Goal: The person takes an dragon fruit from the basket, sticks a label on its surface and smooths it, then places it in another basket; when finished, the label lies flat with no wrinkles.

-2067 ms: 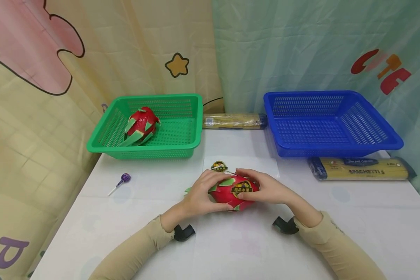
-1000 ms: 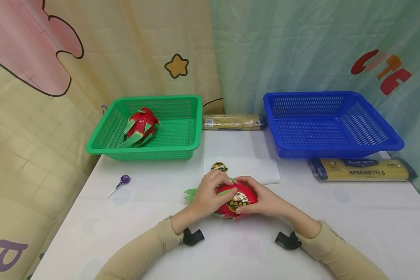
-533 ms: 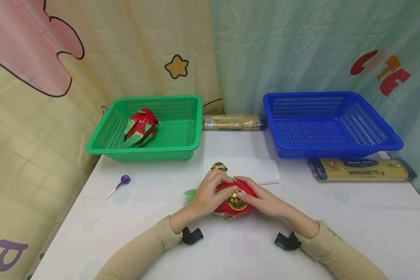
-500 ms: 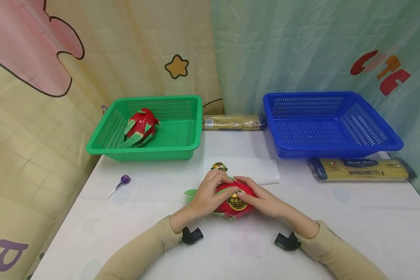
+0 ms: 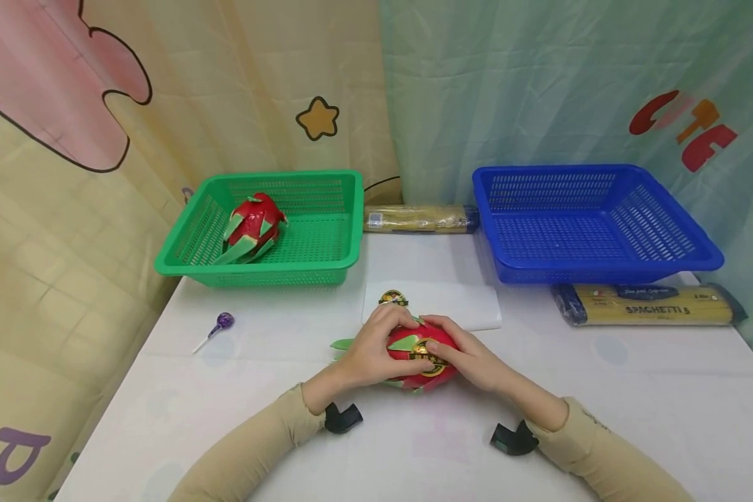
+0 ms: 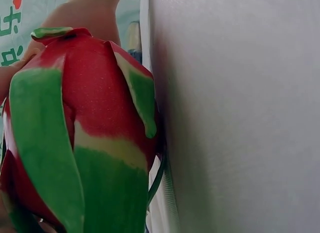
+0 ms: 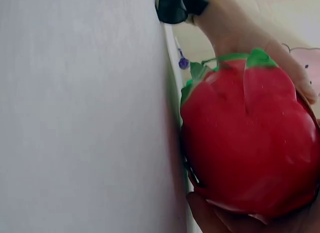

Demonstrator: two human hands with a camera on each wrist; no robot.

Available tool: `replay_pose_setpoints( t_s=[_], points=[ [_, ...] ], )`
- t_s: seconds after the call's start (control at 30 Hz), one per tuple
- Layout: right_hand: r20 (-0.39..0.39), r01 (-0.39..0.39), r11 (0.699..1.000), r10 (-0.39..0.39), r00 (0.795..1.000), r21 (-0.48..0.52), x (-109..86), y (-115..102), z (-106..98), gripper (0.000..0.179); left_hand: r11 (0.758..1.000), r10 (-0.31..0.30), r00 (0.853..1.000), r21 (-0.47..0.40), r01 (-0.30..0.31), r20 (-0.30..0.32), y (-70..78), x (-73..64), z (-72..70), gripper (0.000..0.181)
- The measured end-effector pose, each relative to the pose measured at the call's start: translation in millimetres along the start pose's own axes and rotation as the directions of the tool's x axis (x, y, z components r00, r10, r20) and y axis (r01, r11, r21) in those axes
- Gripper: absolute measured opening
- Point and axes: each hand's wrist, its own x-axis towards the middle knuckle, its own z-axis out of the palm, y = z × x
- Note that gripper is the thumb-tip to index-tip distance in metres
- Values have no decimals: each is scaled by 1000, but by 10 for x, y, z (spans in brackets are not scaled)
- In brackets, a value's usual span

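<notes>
In the head view, a red dragon fruit [image 5: 436,332] with green scales lies on its side at the table's middle, a black-and-gold label sticker [image 5: 422,346] on its upper face. My left hand [image 5: 367,354] holds its leafy end, the thumb lying across the sticker's lower part. My right hand [image 5: 482,361] grips the other end, its thumb on the sticker's upper right. Long green leaves fill the left wrist view around the fruit's red skin [image 6: 97,98]. The smooth rounded end [image 7: 245,138] shows in the right wrist view, fingers beneath it.
Behind the hands is a white sheet [image 5: 458,307] bearing another sticker [image 5: 392,297]. A green basket [image 5: 263,272] holds a second dragon fruit [image 5: 254,226]. A blue basket [image 5: 602,268], two spaghetti packs [image 5: 655,305] and a purple lollipop [image 5: 224,321] are also on the table.
Compared with two seconds ago, the dragon fruit sits slightly nearer me. Over the last half second my left thumb has slid down from the sticker's upper part to its lower part.
</notes>
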Motion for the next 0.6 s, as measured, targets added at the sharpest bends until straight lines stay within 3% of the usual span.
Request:
replay_pose_setpoints(
  t_s=[0.23, 0.6],
  points=[
    [-81, -19, 998, 14, 997, -52, 6, -17, 35, 40, 1000, 20, 1000, 9, -20, 1, 18, 10, -1, 45],
    [-78, -30, 989, 19, 997, -142, -6, -74, 55, 41, 997, 76, 997, 5, -77, 28, -15, 6, -28, 46]
  ],
)
